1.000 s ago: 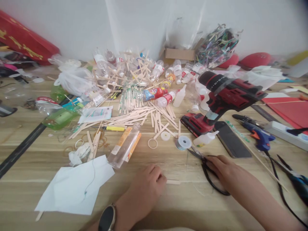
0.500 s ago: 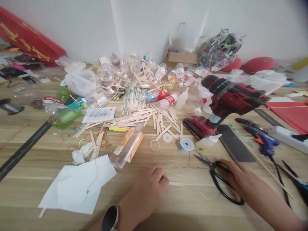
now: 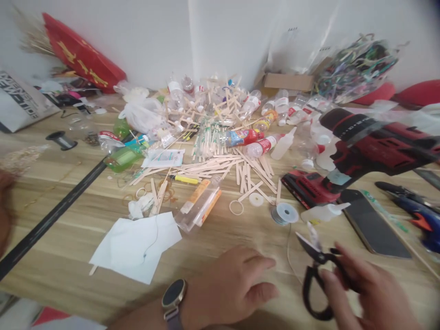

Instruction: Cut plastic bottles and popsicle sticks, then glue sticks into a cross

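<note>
Black-handled scissors (image 3: 320, 259), their grey metal blades parted and aimed toward the thread spool (image 3: 284, 214), sit held in the grip of the right hand (image 3: 374, 291) over the counter (image 3: 220, 236) — the left hand (image 3: 233, 284) nearby, thumb and forefinger spread apart.

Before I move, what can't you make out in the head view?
All in the head view:
Black-handled metal scissors: handle partly hidden by the motion-blurred right hand.
Left hand: its own back hides the palm and anything beneath.
White paper sheet: covers a pale wooden stick, leaving only its tip.
Blue hot-glue gun: cut off by the right edge.
</note>
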{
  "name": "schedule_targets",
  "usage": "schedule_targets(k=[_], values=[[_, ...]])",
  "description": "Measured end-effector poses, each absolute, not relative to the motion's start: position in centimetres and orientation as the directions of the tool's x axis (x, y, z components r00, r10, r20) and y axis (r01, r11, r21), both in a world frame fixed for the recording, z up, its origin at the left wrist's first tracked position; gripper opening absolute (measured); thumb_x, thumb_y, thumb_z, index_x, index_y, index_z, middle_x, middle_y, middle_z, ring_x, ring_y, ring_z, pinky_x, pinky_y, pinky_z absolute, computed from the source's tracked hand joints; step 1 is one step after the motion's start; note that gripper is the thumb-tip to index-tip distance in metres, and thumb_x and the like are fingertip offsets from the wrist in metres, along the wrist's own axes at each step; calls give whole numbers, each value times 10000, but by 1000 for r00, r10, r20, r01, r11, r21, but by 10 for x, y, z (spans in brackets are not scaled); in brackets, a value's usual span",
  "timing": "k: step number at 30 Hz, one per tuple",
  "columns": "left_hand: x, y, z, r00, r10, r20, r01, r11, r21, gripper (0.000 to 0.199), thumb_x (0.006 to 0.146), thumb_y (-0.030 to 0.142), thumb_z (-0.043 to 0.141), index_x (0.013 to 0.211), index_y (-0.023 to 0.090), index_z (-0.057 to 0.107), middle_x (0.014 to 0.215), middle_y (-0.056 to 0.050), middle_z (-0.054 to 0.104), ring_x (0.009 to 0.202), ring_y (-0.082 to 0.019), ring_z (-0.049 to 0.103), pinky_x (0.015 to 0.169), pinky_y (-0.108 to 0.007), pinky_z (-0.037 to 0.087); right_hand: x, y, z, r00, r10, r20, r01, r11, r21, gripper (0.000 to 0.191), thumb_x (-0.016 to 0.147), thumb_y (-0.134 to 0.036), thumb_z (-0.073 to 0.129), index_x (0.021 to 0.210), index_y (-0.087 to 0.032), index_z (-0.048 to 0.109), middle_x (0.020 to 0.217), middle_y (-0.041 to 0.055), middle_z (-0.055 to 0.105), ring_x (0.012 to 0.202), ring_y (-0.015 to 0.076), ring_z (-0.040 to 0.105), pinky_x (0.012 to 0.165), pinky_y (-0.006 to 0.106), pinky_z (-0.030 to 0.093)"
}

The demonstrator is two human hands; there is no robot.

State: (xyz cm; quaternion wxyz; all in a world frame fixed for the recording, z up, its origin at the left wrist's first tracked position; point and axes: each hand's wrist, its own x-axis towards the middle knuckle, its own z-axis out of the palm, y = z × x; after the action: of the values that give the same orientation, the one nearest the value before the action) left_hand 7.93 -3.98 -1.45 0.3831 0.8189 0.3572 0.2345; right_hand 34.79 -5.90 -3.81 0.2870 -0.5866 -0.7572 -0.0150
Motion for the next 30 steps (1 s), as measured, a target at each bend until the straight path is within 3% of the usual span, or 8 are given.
schedule_targets(k=[6,10,15,20,23,26,28,30], values=[[79,-40,-5,576,816,-55,107,-8,994,259,1015,359,392,1050,161,555,800,-18,628,706,-132,610,723,-255,502,261,-46,-24,-278,858,433,784,463,-413,533,1007,-277,392,1521,-240,259,1193,174,551,993,281,635,782,390,561],[75,-41,-6,479,837,-267,45,280,959,256,1014,358,353,1086,161,500,735,-4,612,523,-85,532,510,-193,446,273,-27,-26,-339,790,510,816,517,-259,552,1002,-248,431,1530,-223,272,1145,159,587,935,267,658,766,370,558],[73,-40,-10,589,760,-273,-122,418,900,395,979,498,403,1112,135,487,651,17,593,421,-69,488,409,-164,402,291,-15,-31,-443,725,528,872,486,63,447,996,-353,460,1421,-218,483,963,141,625,696,256,639,529,339,504],[72,-36,-15,663,714,-226,-222,476,851,503,936,593,468,1160,142,491,651,27,594,370,-66,467,391,-175,394,289,-18,-33,-530,691,492,807,589,41,467,971,-235,450,1421,-346,509,1159,110,667,945,303,659,738,393,540],[69,-36,-10,664,738,-117,-221,343,913,648,909,725,355,1088,138,564,658,8,587,425,-91,509,430,-205,419,288,-16,-34,-492,711,503,807,589,-45,467,982,-211,406,1427,-321,495,1133,101,684,994,310,657,743,393,533],[65,-40,-1,614,790,11,152,-132,980,546,997,586,306,1042,152,634,784,-50,666,686,-151,619,648,-261,499,290,-13,-35,-434,744,509,803,575,-157,369,991,-261,404,1325,-267,561,1087,113,693,948,295,684,691,371,546],[64,-43,0,667,738,104,477,-530,701,333,1024,364,413,949,148,656,851,-65,680,829,-190,616,768,-306,497,290,-12,-35,-353,793,497,813,523,-256,274,987,-299,439,1172,-240,633,1005,117,713,852,276,708,675,354,557],[62,-47,-7,746,653,126,591,-738,326,208,982,162,477,864,122,643,866,-72,655,849,-212,591,753,-326,490,289,-13,-35,-247,849,468,833,432,-345,228,981,-339,468,959,-228,666,865,107,725,721,258,708,619,337,554]])
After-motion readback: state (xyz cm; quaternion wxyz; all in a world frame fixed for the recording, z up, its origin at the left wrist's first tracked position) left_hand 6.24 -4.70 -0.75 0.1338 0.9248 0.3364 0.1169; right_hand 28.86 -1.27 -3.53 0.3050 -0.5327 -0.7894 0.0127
